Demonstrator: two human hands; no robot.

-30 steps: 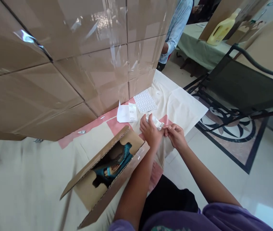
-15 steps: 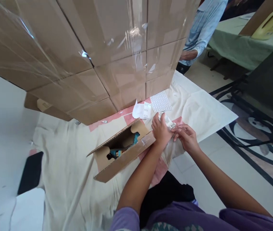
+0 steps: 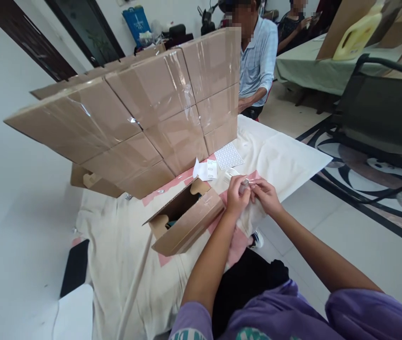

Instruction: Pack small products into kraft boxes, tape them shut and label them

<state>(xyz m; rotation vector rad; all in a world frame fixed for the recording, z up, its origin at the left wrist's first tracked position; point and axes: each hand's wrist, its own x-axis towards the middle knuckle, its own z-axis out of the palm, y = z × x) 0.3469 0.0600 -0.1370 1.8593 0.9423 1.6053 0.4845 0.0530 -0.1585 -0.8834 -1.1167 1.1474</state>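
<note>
My left hand [image 3: 237, 197] and my right hand [image 3: 265, 196] meet over a cream cloth [image 3: 123, 264] on the floor. Both pinch a small whitish, label-like strip [image 3: 245, 182] between their fingertips. Just left of my left hand lies an open cardboard box [image 3: 187, 219], its flap raised, with a teal item barely visible inside. A sticker sheet [image 3: 228, 156] and a white paper [image 3: 204, 170] lie a little beyond my hands.
A wall of stacked cardboard boxes wrapped in clear film [image 3: 144, 113] stands behind the open box. A person in a light blue shirt [image 3: 257, 61] sits behind it. A dark chair [image 3: 381, 104] and a green-covered table [image 3: 310, 66] with a yellow jug [image 3: 356, 33] are at right.
The view has tilted upward and pulled back, showing the room and the seated person. My hands stay together on the small strip, now drawn closer over it.
</note>
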